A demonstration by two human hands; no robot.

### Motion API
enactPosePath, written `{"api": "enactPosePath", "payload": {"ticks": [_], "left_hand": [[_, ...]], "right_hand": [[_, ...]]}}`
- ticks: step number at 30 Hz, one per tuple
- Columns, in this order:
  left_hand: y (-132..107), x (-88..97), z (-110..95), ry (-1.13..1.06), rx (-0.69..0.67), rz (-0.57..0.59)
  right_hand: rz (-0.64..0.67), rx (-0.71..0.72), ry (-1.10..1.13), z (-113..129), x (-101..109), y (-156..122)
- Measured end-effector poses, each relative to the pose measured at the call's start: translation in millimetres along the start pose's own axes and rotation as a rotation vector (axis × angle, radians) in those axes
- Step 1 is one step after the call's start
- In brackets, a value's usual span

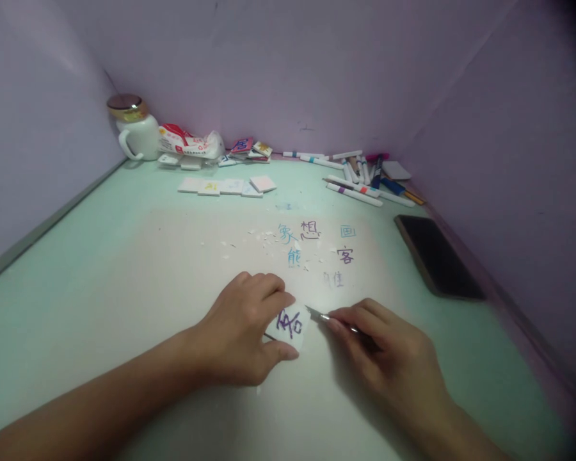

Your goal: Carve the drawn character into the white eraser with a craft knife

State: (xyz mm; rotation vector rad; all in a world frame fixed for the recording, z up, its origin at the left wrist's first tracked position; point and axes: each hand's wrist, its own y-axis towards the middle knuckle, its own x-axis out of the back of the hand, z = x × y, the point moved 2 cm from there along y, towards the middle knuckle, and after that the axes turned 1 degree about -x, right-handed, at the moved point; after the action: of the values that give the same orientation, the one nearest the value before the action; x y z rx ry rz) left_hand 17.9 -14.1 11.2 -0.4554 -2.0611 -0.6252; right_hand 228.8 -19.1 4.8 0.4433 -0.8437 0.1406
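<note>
My left hand (249,330) grips a small white square block (299,312) by its edges, thumb below and fingers above. A purple handwritten character shows on the block's face; its left side is hidden under my hand. Between the fingers of my right hand (388,349) is a slim metal craft knife (319,315), its pointed blade aimed left at the block's right edge. Whether the tip touches the block I cannot tell. Just beyond, blue and purple characters (310,230) are written on the table surface, with small white shavings (269,238) scattered beside them.
Several markers (355,192) lie in a heap at the back right. A dark phone (436,256) rests at the right. White tiles (221,186) form a row at the back, before a tissue pack (189,141) and a lidded white mug (141,136). Walls (269,70) enclose the table.
</note>
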Motion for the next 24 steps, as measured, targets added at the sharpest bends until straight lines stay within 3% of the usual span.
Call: {"api": "enactPosePath", "payload": {"ticks": [9,17,24], "left_hand": [[4.7,0.6,0.6,-0.035,0.018,0.013],[5.7,3.4,-1.0,-0.051,0.05,0.058],[5.6,2.5,-0.5,-0.035,0.035,0.023]], "right_hand": [[-0.003,0.061,-0.056,0.4,-2.0,0.9],[0.201,0.023,-0.035,-1.9,1.2,13.6],[0.308,0.115,-0.119,1.0,7.1,21.3]]}}
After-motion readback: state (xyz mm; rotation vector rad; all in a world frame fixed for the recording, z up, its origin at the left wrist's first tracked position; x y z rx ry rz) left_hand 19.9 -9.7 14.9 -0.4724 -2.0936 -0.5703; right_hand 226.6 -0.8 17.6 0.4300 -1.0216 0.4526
